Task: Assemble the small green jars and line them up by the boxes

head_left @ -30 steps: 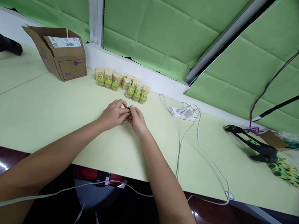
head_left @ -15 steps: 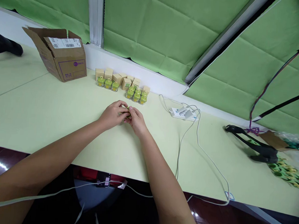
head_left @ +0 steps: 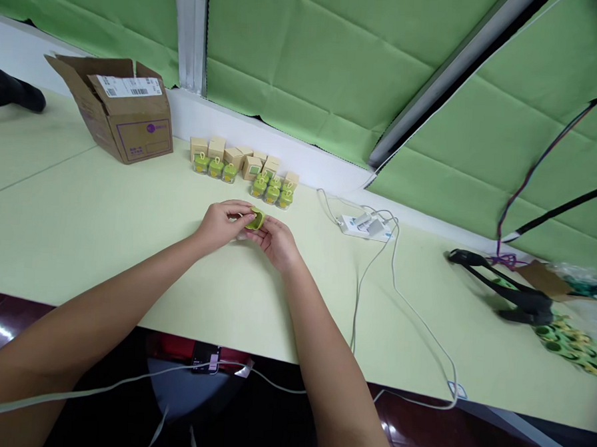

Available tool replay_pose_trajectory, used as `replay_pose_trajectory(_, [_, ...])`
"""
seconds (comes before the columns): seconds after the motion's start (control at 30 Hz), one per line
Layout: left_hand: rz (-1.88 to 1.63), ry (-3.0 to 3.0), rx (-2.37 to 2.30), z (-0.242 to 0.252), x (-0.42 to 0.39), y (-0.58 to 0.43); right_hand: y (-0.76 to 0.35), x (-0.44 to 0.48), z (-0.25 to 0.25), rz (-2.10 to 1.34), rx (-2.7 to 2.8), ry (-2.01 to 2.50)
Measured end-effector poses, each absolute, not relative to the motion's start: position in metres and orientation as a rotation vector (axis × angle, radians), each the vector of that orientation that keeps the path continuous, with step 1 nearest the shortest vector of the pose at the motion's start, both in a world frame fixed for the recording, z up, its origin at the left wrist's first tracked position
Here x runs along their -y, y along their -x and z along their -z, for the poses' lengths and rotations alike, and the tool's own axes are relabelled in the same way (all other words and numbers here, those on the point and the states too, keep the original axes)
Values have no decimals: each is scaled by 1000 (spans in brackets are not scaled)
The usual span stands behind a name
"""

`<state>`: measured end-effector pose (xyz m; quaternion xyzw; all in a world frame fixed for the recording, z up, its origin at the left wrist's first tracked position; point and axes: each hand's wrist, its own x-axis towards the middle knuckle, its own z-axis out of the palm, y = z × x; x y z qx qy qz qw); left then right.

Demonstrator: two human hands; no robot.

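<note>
A small green lid (head_left: pixel 255 219), hollow side facing me, is held up over the table between my two hands. My left hand (head_left: pixel 224 223) pinches its left edge, the thumb reaching toward the hollow. From the right, my right hand (head_left: pixel 276 241) grips the lid's edge with thumb and curled fingers. Something pale and clear shows below the left fingers, too small to make out. Beyond my hands stand several clear jars with green lids (head_left: pixel 273 193), each with a yellow loop on top. Small cardboard boxes (head_left: pixel 252 168) are lined up behind them.
An open carton (head_left: pixel 143 135) stands at the back left. A white power strip (head_left: pixel 366 227) with plugs and trailing cables lies to the right. Farther right are a black stand (head_left: pixel 519 295) and a heap of green parts (head_left: pixel 567 344). A phone (head_left: pixel 205 359) lies below the table edge.
The green lid has turned so its hollow side shows; before, fingers mostly covered it. My right hand has shifted slightly right and its fingers have loosened.
</note>
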<state>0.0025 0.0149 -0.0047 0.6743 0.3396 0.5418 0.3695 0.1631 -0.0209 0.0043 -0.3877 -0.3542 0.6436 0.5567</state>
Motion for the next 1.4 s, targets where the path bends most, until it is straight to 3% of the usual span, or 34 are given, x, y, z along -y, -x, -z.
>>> replay_pose_trajectory(0.6, [-1308, -1584, -786, 3, -13, -3, -159, 18, 3, -1226, 919, 1175])
replay_pose_trajectory(0.9, [-1346, -1478, -824, 0, -14, -2, -162, 25, -6, -1428, 867, 1052])
replay_pose_trajectory(1.4, [-1161, -1527, -771, -4, -12, 1, -156, 23, 1, -1290, 896, 1079])
